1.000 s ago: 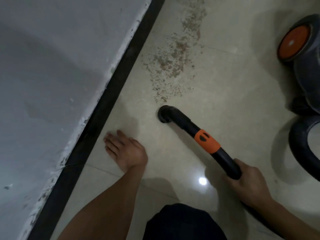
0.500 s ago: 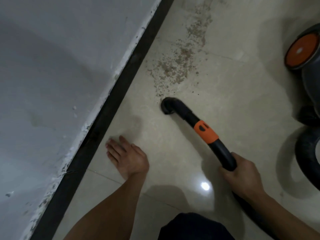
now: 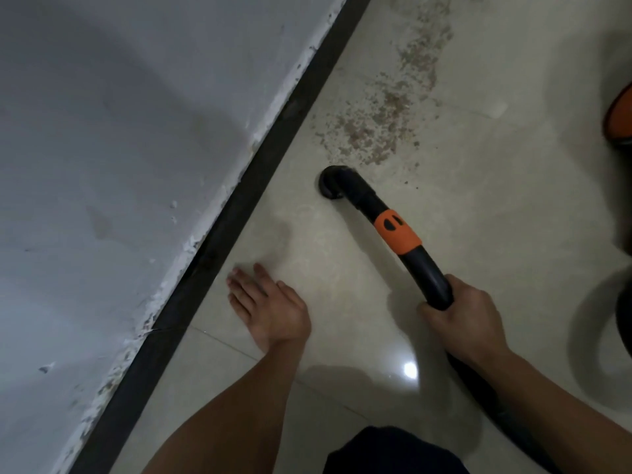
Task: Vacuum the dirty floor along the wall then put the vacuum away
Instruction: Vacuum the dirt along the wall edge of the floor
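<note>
A black vacuum wand (image 3: 424, 268) with an orange collar (image 3: 396, 231) lies low over the cream tiled floor. Its round nozzle (image 3: 332, 183) sits on the tile just below a brown patch of dirt (image 3: 379, 128) that runs up along the wall. My right hand (image 3: 461, 323) grips the wand's rear end, and the black hose runs back under my forearm. My left hand (image 3: 270, 309) rests flat on the floor, fingers straight, close to the dark skirting (image 3: 239, 227).
The grey wall (image 3: 119, 165) with chipped white paint fills the left. The vacuum body's orange wheel (image 3: 620, 114) and a black hose loop (image 3: 624, 316) show at the right edge. A dark cloth (image 3: 393, 453) lies at the bottom.
The nozzle has moved up the floor toward the dirt patch, and the patch's lower edge has shrunk. My left hand stays flat on the tile.
</note>
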